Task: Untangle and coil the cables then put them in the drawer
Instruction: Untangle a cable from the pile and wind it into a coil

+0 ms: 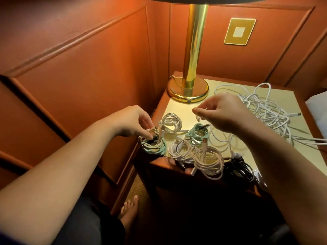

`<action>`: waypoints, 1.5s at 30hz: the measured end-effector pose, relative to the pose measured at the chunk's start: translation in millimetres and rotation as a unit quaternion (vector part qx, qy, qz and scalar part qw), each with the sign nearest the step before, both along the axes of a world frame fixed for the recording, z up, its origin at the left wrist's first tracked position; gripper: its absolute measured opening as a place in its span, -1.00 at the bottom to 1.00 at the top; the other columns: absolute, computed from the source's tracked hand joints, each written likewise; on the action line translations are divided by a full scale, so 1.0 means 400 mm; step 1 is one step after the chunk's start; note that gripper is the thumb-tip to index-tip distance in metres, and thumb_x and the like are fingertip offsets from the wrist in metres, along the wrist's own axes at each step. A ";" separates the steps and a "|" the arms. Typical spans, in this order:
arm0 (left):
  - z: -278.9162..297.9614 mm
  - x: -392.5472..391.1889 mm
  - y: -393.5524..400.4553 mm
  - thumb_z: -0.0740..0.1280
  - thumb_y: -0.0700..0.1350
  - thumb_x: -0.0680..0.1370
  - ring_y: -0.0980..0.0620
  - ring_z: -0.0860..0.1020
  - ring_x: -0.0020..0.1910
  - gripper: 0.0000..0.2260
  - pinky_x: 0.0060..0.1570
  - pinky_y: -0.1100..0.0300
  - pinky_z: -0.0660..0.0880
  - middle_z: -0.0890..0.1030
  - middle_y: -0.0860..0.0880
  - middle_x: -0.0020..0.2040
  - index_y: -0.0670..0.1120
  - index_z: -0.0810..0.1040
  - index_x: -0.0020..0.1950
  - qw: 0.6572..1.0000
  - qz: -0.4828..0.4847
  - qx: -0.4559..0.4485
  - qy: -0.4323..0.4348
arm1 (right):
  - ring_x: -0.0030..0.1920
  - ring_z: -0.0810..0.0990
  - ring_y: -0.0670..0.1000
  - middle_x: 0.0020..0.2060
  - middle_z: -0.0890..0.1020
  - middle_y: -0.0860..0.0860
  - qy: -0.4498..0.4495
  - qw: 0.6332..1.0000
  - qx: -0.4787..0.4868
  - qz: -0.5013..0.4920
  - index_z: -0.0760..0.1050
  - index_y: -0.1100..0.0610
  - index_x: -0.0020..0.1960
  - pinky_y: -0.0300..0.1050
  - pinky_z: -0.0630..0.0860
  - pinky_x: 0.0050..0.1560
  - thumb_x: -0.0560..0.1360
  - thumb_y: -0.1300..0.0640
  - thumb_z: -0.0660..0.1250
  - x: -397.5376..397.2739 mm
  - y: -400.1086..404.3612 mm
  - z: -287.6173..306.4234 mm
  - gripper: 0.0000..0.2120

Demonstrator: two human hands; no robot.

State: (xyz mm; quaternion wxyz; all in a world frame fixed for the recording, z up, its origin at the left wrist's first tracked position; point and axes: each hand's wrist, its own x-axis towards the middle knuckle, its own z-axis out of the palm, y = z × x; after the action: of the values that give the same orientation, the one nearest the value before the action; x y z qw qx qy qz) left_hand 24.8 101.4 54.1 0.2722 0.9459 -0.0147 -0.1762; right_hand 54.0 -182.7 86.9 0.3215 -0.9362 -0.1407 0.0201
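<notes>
Several coiled cables lie on the nightstand [185,106]: a green and white coil [155,147] at its left corner, a white coil [170,122], a green coil [197,134], two white coils [182,150] [208,161] and a black coil [238,167] at the front edge. My left hand [134,121] pinches the cable ends on top of the green and white coil. My right hand [223,112] hovers over the middle, its fingertips pinching a thin white cable [219,138] that trails down to the tabletop. A tangled heap of white cables [267,110] fills the back right. No drawer is visible.
A brass lamp [191,85] stands at the nightstand's back left corner. Orange panelled walls close in on the left and behind, with a brass wall plate [239,31]. A white pillow edge [316,106] shows at right. My bare foot [129,214] rests on the floor below.
</notes>
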 end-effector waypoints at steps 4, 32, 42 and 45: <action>0.015 -0.003 0.009 0.62 0.08 0.39 0.11 0.66 -0.08 -0.82 -0.08 0.14 0.60 0.72 0.14 -0.13 0.16 0.73 -0.05 0.999 -0.002 -0.004 0.036 | -0.12 0.68 -0.06 -0.15 0.73 0.00 0.005 1.000 0.003 -0.015 0.74 0.04 0.02 -0.03 0.65 -0.05 0.54 -0.13 0.47 -0.006 -0.048 0.003 -0.75; 0.020 0.127 -0.387 0.56 0.06 0.43 0.12 0.65 -0.14 -0.90 -0.05 0.05 0.64 0.72 0.14 -0.11 0.09 0.76 -0.10 0.942 -0.266 0.164 -0.121 | -0.25 0.70 -0.03 -0.06 0.71 -0.03 0.089 0.987 -0.136 -0.022 0.63 -0.02 0.01 -0.02 0.70 -0.09 0.47 0.02 0.59 -0.018 -0.198 -0.069 -0.82; 0.050 0.135 -0.382 0.54 -0.04 0.50 0.28 0.57 -0.18 -0.96 -0.28 0.43 0.42 0.68 0.17 -0.09 0.07 0.72 -0.07 0.962 -0.201 0.091 -0.158 | -0.32 0.61 -0.14 -0.09 0.71 -0.13 -0.008 0.995 -0.097 -0.034 0.66 -0.20 0.15 0.01 0.70 -0.11 0.56 0.09 0.49 0.020 -0.213 -0.114 -0.77; 0.059 0.134 -0.417 0.46 0.00 0.57 0.31 0.54 -0.22 -0.93 -0.34 0.45 0.40 0.63 0.18 -0.12 0.02 0.69 -0.04 0.969 -0.147 0.004 -0.200 | -0.31 0.63 -0.07 -0.13 0.69 -0.11 -0.056 0.992 -0.102 -0.048 0.64 -0.16 0.04 0.05 0.70 -0.20 0.57 0.06 0.48 0.025 -0.208 -0.116 -0.88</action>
State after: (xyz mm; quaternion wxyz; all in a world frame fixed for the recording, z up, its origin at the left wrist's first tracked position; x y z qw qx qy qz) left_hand 78.5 -65.5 77.6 0.2314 0.9503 -0.2073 -0.0213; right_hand 63.9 -265.7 40.4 0.2161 -0.9695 -0.1109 -0.0339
